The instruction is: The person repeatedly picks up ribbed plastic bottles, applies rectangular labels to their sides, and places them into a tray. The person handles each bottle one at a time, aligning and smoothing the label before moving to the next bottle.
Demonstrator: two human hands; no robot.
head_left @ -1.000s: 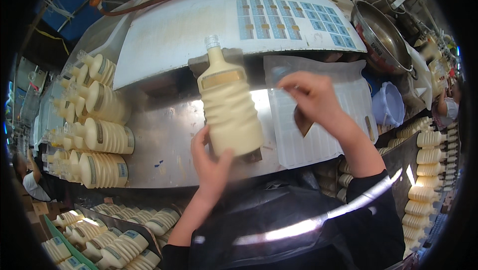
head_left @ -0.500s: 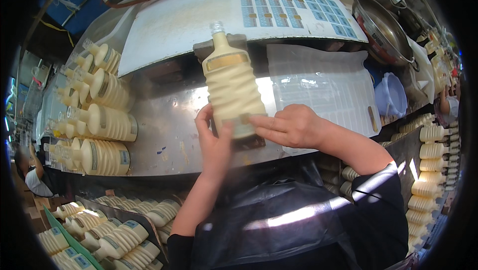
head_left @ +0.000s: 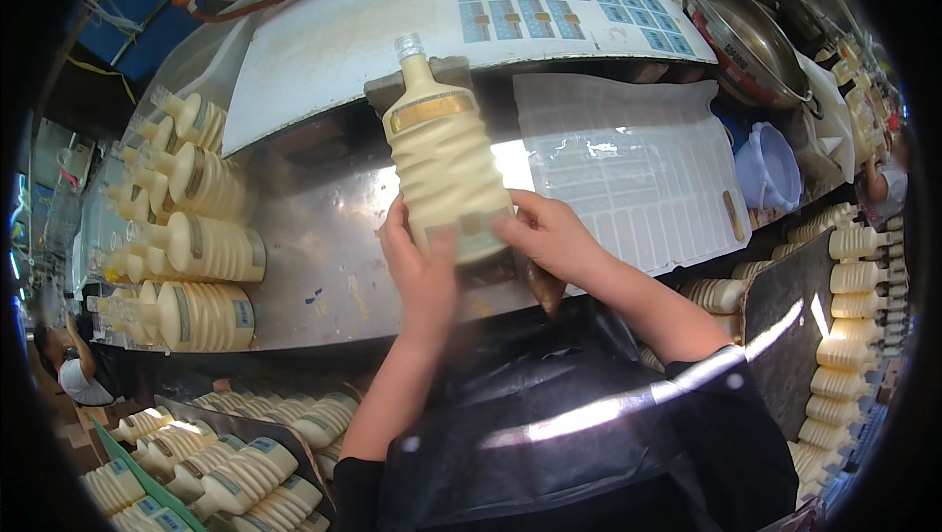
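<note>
A cream bottle (head_left: 444, 154) with a wavy body, a gold band at its shoulder and a clear neck lies in front of me, neck pointing away. Its neck end rests on a brown-grey block (head_left: 383, 92). My left hand (head_left: 420, 262) is closed round the lower left side, thumb on the front. From the right, my right hand (head_left: 554, 238) grips the bottom end, its thumb pressed on the edge of a pale bluish label (head_left: 461, 237) there. The undersides of both hands' fingers are partly hidden by the bottle.
More cream bottles (head_left: 211, 247) lie stacked on the metal table (head_left: 324, 282) at left. Blue stickers (head_left: 525, 17) in rows cover part of a white board (head_left: 334, 51). A clear plastic sheet (head_left: 628, 169), a lilac bucket (head_left: 768, 171) and a large pan (head_left: 751, 36) are at right.
My right hand has turned from stretched fingers pressing the label to gripping the bottle's lower right side. My left hand still holds the left side. The view has shifted slightly.
</note>
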